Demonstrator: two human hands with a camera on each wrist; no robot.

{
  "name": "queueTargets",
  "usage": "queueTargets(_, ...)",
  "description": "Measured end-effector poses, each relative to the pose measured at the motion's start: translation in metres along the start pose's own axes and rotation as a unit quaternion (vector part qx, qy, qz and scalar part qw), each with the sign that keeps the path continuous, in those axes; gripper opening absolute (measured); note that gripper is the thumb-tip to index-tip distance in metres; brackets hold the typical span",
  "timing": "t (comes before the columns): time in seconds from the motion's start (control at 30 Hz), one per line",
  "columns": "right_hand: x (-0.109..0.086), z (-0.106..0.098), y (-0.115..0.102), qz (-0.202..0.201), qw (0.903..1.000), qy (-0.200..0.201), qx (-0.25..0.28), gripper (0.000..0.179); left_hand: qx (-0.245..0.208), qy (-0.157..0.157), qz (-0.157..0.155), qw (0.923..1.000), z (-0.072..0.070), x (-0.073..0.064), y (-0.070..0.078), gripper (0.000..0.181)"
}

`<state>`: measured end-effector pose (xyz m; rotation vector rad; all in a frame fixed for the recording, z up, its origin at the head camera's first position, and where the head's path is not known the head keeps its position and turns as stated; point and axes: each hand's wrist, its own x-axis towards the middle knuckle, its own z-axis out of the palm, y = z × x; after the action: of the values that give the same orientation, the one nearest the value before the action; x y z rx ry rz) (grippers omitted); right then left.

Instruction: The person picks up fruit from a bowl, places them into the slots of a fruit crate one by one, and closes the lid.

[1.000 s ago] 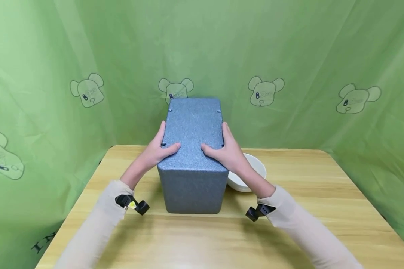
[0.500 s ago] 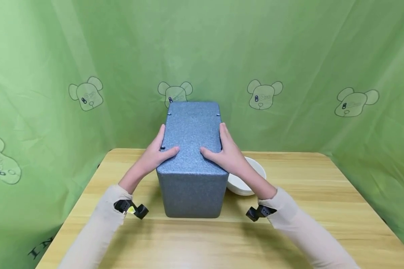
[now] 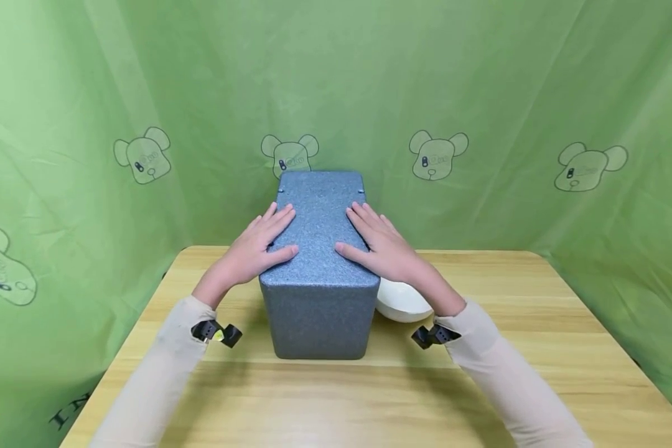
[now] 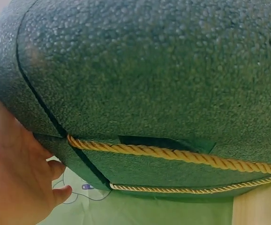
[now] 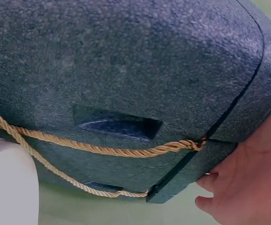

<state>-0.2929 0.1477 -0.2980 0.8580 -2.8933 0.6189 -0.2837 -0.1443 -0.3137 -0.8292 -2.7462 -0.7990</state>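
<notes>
A blue-grey speckled foam box point(image 3: 320, 320) with a fitted lid point(image 3: 320, 239) stands on the table. My left hand point(image 3: 252, 249) rests on the lid's left edge, thumb and straight fingers laid over the top. Opposite it, my right hand point(image 3: 383, 249) lies the same way on the right edge. Both sets of fingers are spread and relaxed, and the middle of the lid shows between the two thumbs. Twisted gold rope point(image 4: 173, 152) runs along the box's side in the left wrist view. More gold rope point(image 5: 102, 149) hangs below a recessed slot point(image 5: 119, 123) in the right wrist view.
A white bowl point(image 3: 400, 302) stands right beside the box, partly hidden under my right forearm. The wooden table point(image 3: 325, 404) stretches around the box. Green cloth point(image 3: 481, 74) printed with bear heads hangs behind and at both sides.
Both hands have loosened from the box's sides. Their fingers have come up and spread over the lid's edges. The box has stayed in place, and my right hand now covers more of the bowl.
</notes>
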Motion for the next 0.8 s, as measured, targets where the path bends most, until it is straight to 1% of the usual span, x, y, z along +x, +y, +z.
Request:
queueTargets(0.1, 0.004, -0.006, 0.002, -0.008, 0.9996, -0.019, -0.022, 0.089, 0.001, -0.006, 0.001, 1.0000, -0.003, 0.002, -0.001, 0.078)
queueTargets(0.2, 0.012, -0.012, 0.005, -0.016, 0.9988, -0.032, -0.033, 0.092, 0.005, -0.014, 0.004, 0.9999, -0.004, 0.009, -0.005, 0.078)
queueTargets(0.37, 0.034, -0.014, 0.013, -0.014, 0.9980, -0.043, -0.045, 0.094, 0.026, -0.040, 0.002, 0.9989, -0.009, 0.027, -0.015, 0.079)
queueTargets(0.47, 0.045, -0.015, 0.017, -0.010, 0.9968, -0.052, -0.060, 0.096, 0.041, -0.060, -0.005, 0.9974, -0.013, 0.038, -0.017, 0.081)
queueTargets(0.57, 0.052, -0.017, 0.020, -0.007, 0.9957, -0.061, -0.069, 0.096, 0.051, -0.071, -0.011, 0.9962, -0.014, 0.046, -0.018, 0.083)
queueTargets(0.63, 0.054, -0.018, 0.021, -0.005, 0.9954, -0.066, -0.069, 0.096, 0.054, -0.073, -0.012, 0.9958, -0.015, 0.049, -0.017, 0.084)
queueTargets(0.8, 0.056, -0.019, 0.022, -0.004, 0.9951, -0.075, -0.065, 0.096, 0.058, -0.075, -0.016, 0.9954, -0.016, 0.050, -0.017, 0.084)
